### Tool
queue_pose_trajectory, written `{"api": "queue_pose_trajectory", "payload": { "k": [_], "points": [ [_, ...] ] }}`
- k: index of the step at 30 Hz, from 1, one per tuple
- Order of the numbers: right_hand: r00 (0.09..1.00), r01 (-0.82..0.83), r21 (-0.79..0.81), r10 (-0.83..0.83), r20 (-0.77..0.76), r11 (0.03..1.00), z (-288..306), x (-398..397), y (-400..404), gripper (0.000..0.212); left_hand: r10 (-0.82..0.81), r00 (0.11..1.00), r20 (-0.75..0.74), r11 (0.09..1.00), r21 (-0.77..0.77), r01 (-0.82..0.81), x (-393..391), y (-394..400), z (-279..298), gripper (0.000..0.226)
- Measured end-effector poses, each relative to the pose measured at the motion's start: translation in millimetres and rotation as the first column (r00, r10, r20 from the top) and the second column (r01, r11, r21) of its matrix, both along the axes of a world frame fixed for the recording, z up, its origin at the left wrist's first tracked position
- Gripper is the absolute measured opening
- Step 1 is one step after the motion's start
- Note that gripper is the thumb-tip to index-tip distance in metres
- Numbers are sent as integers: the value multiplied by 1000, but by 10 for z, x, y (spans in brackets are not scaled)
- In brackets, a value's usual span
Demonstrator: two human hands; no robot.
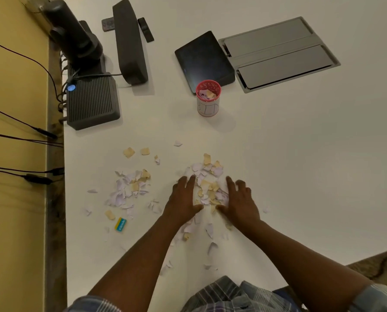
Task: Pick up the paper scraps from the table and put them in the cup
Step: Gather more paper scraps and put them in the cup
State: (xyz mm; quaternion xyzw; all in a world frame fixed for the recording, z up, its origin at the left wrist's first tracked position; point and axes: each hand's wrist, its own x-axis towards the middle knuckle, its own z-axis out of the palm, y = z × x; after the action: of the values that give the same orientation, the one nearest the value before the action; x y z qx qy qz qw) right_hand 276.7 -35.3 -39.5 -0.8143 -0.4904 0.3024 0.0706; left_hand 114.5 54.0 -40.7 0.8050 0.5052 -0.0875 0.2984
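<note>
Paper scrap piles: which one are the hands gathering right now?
The central pile, flanked by the left hand and right hand. The other pile, nearer the table's left edge, lies untouched.

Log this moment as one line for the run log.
left hand: open, on scraps | right hand: open, on scraps | paper scraps: between hands | cup: partly filled

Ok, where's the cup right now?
In the head view the cup stands upright on the white table, straight beyond the scrap pile, right in front of the dark tablet.
</note>
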Motion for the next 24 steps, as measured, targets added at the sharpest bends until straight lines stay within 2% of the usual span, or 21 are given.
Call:
{"api": "queue_pose_trajectory", "payload": {
  "k": [5,8,12,14,17,21,24],
  "points": [
    [987,-160,-46,161,29,986,6,-27,300,75,-73,996,-57,997,22,74,357,313,17,106],
    [953,-283,-35,285,101,958,-30,-23,365,58,-140,987,-75,990,2,141,516,475,30,102],
    [878,-453,8,444,180,892,-117,-6,386,45,-210,974,-82,977,7,211,602,554,6,74],
    [862,-487,37,473,180,873,-136,38,381,45,-197,980,12,980,31,196,569,547,-34,51],
    [857,-504,105,482,182,857,-140,122,396,45,-195,974,117,979,81,186,467,531,-70,27],
    [899,-434,181,411,150,882,-142,221,511,26,-153,973,175,981,147,128,336,536,-118,24],
    [946,-325,234,321,55,916,-110,283,610,21,-135,974,183,976,192,99,269,542,-134,21]
  ]
}}
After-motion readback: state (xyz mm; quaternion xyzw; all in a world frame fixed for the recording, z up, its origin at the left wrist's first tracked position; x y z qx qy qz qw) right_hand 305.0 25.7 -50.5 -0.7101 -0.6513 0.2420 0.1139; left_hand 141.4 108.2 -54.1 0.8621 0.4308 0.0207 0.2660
